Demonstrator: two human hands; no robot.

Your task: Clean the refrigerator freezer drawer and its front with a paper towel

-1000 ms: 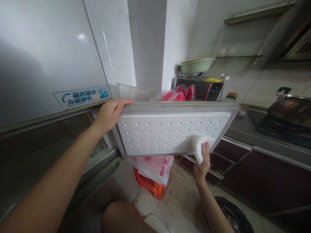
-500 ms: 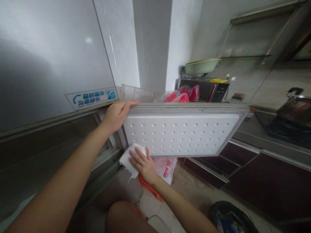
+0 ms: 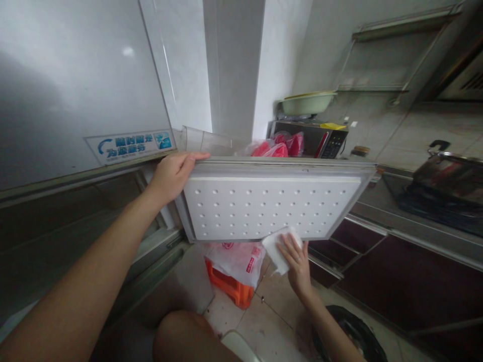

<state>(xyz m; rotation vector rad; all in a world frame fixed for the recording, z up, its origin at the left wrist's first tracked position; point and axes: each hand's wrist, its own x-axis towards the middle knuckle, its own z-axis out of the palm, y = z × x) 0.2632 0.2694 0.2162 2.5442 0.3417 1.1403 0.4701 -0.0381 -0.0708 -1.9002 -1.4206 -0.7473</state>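
Note:
My left hand (image 3: 173,173) lies over the top edge of the open fridge door (image 3: 302,170) near its hinge end, fingers curled over the far side and thumb along the rim. The door's inner face is a white panel (image 3: 264,201) with rows of small round dimples. At the door's bottom edge, right of the middle, my right hand (image 3: 296,254) presses a white cloth (image 3: 277,246) against the panel. Its fingers lie over the cloth, which hangs loose with a ragged lower edge. Left of the door is the dark fridge compartment (image 3: 75,221).
Under the door stands an orange stool (image 3: 234,289) bearing a white plastic bag (image 3: 234,256). A black-lined bin (image 3: 347,332) is on the floor at lower right. Behind are a microwave (image 3: 309,138), a pale green basin (image 3: 307,104) and a pot (image 3: 453,173) on the stove.
My right hand has slid the cloth rightward along the door's bottom edge, from the hinge-side corner to past the middle. My left hand stays on the top edge. The view has shifted slightly.

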